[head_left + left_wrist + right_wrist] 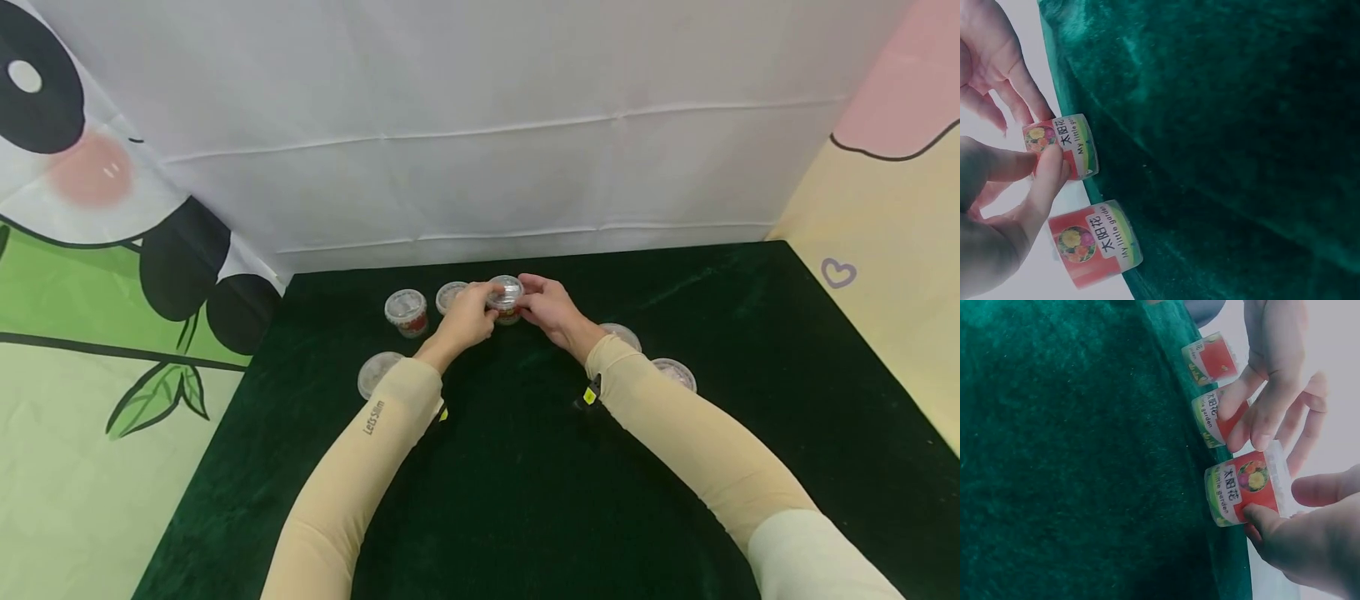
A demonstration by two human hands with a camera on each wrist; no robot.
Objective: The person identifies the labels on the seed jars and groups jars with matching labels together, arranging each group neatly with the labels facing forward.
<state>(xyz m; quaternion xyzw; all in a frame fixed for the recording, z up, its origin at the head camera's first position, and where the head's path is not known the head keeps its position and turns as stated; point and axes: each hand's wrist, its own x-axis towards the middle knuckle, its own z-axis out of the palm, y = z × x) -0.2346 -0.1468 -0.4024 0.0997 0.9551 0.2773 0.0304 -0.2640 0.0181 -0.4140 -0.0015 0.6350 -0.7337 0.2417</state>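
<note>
A small lidded plastic cup (507, 308) stands near the back of the table, between both hands. Its red, white and green label, printed "My little garden" with a flower picture, shows in the right wrist view on the same cup (1235, 490). My left hand (467, 321) holds the cup's left side, fingertips at the lid edge. From the right, my right hand (553, 312) holds it, thumb low on the label. A matching cup (449, 293) stands just left, partly behind the left hand. Another cup (406, 312) is farther left.
A round clear-topped container (377, 372) sits by the left forearm, partly covered by the sleeve. Two similar round tops (621, 335) show beside the right forearm. A dark green velvet cloth (517, 483) covers the table, with a white fabric wall (480, 183) behind its back edge.
</note>
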